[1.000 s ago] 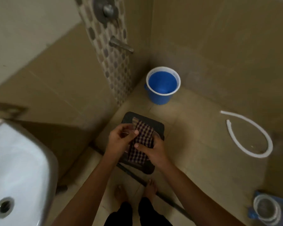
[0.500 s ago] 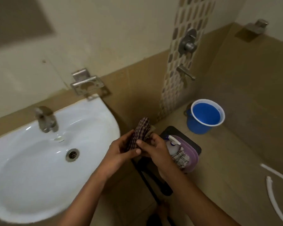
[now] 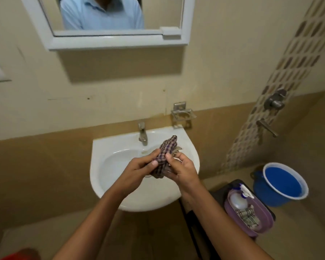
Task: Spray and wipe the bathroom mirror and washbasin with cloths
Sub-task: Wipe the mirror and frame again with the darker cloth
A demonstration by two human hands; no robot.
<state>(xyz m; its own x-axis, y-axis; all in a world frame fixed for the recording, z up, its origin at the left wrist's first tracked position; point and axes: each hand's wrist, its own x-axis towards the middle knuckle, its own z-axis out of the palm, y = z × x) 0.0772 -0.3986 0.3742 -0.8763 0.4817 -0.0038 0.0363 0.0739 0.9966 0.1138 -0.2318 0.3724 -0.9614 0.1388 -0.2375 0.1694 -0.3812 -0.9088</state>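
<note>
Since half a second ago the view has swung up and squared onto the wall: the mirror (image 3: 118,14) now shows at the top, and the basin (image 3: 120,177) sits centred below it instead of off to the left. Both hands have come over the bowl with the cloth (image 3: 165,156). The left hand (image 3: 139,171) has its grip closed on the checked cloth, thumb pressed across the bundle. The right hand (image 3: 182,169) pinches the same cloth from the other side, fingers curled. At far right a purple tub (image 3: 259,231) holds the spray bottle (image 3: 238,201) and a second cloth (image 3: 249,217), beside a blue bucket (image 3: 283,184). This looks like readying the cloth; nothing seems sprayed yet. Next, I judge, one hand must let go and reach right for the bottle.
</note>
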